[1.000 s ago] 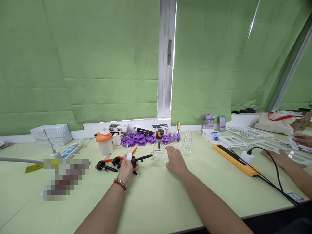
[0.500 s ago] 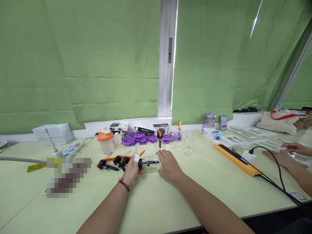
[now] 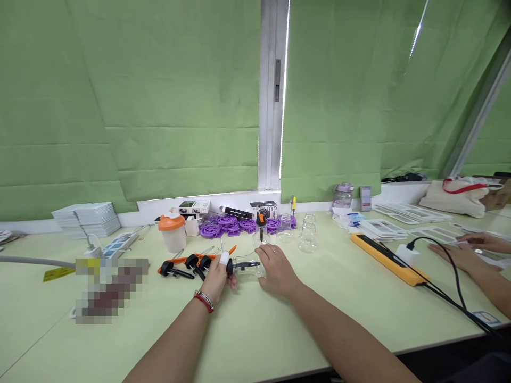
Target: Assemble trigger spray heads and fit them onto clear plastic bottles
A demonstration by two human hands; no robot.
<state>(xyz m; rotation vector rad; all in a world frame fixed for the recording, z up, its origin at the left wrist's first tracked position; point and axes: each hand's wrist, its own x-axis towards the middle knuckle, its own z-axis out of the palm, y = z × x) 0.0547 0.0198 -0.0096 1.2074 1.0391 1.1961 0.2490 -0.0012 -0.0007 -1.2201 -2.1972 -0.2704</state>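
At table centre, left hand [image 3: 217, 274] grips black pump head [image 3: 230, 266], now seated in neck of clear bottle [image 3: 249, 266]; a second ago apart. Right hand [image 3: 275, 268] at 3 o'clock clasps bottle, lying flat. Spare pumps [image 3: 179, 266] at 9 o'clock.

Partial lettering "CU" on the white box [image 3: 266, 206] at the window sill

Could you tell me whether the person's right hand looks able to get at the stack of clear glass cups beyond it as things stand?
Probably yes: the right hand rests on the small clear bottle, and only bare table lies between it and the clear cups.
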